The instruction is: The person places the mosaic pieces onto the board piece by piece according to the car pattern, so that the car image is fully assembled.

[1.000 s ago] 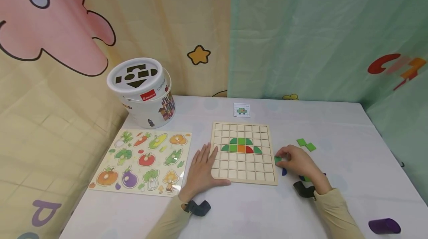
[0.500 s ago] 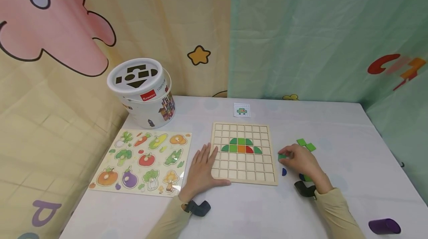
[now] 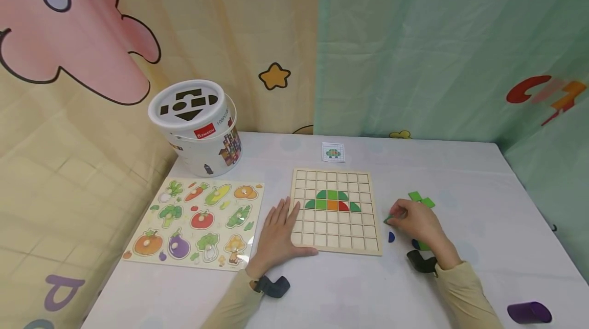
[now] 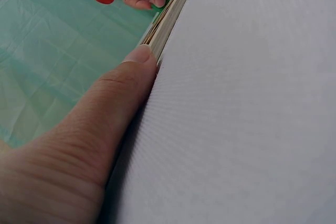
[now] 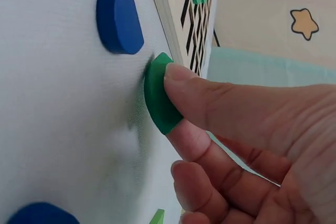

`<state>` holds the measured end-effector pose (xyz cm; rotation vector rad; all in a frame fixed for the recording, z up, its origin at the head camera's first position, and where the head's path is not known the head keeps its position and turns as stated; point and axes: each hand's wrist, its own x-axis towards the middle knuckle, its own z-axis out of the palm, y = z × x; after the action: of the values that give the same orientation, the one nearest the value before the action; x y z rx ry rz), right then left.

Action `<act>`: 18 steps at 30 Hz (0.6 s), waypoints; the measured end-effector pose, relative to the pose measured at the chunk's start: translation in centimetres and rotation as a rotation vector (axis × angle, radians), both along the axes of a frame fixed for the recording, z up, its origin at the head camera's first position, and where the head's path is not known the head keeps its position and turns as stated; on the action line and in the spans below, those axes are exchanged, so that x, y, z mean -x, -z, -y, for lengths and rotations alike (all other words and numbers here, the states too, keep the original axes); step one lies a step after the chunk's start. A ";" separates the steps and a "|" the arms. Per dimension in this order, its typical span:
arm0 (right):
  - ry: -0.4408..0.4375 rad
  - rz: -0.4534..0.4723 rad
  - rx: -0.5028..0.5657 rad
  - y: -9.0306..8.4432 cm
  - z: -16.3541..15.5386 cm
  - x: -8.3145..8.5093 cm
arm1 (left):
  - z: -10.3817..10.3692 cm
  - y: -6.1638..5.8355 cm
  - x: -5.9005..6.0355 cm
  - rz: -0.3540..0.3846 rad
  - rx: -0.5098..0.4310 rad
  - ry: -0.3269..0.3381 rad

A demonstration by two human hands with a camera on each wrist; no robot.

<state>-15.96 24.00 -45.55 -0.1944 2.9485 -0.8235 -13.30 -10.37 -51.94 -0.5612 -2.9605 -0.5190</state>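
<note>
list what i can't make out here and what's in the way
Head view: the card, its squares too small to read.
Head view: a green tile, partly covered by the right wrist.
Right wrist view: one fingertip of the right hand, hidden behind the green piece.
Right wrist view: a blue piece, cut off by the bottom edge.
Left wrist view: the left hand, cut by the edge beyond the thumb.

The held piece (image 5: 156, 92) was green; at its nine o'clock the board (image 3: 332, 228) was beige, brown-gridded; at four, the tube (image 3: 523, 312) purple.
</note>
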 end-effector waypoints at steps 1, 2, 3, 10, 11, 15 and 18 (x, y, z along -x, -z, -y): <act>0.000 0.002 0.007 0.0 0.0 0.0 | 0.0 0.0 0.0 0.000 -0.001 0.000; -0.001 0.002 0.014 0.0 0.1 -0.1 | 0.0 -0.1 0.0 0.001 -0.002 0.000; -0.002 0.000 0.019 0.0 0.1 -0.1 | 0.0 -0.1 0.0 0.002 -0.003 0.000; -0.018 -0.061 0.058 0.5 1.2 0.0 | 0.0 -0.2 -0.1 0.015 -0.012 -0.004; -0.017 -0.067 0.069 0.5 1.5 0.1 | 0.0 -0.2 -0.1 0.016 -0.014 -0.004; -0.012 -0.056 0.130 0.6 3.1 0.1 | 0.0 -0.3 -0.1 0.019 -0.014 -0.003; -0.040 -0.041 0.181 0.4 4.5 0.1 | 0.0 -0.3 -0.1 0.019 -0.011 -0.003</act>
<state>-16.11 19.48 -45.95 -0.2836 2.8957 -1.0938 -13.15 -10.37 -51.64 -0.5534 -2.9742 -0.5433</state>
